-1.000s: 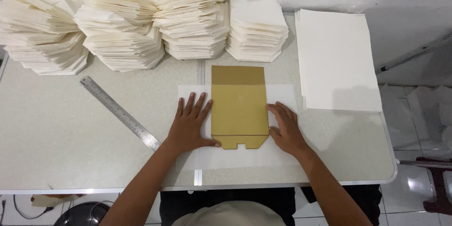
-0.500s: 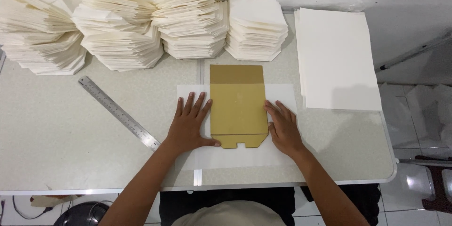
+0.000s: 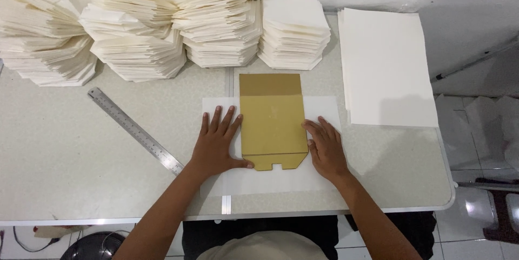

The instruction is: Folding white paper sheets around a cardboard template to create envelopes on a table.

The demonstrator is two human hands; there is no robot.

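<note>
A brown cardboard template (image 3: 272,122) with a notched lower edge lies upright on a white paper sheet (image 3: 324,109) in the middle of the table. My left hand (image 3: 216,143) rests flat on the sheet at the template's left edge, fingers spread, thumb touching its lower left corner. Along the template's right edge my right hand (image 3: 325,149) lies flat on the sheet, fingers close together. Neither hand grips anything.
Several tall stacks of folded white paper (image 3: 135,27) line the table's back edge. A pile of flat white sheets (image 3: 386,68) sits at the right. A steel ruler (image 3: 135,130) lies diagonally left of my left hand. The table's front edge (image 3: 108,221) is near my body.
None of the things on the table have moved; both hands stay pressed beside the template, with only a slight shift of the view.
</note>
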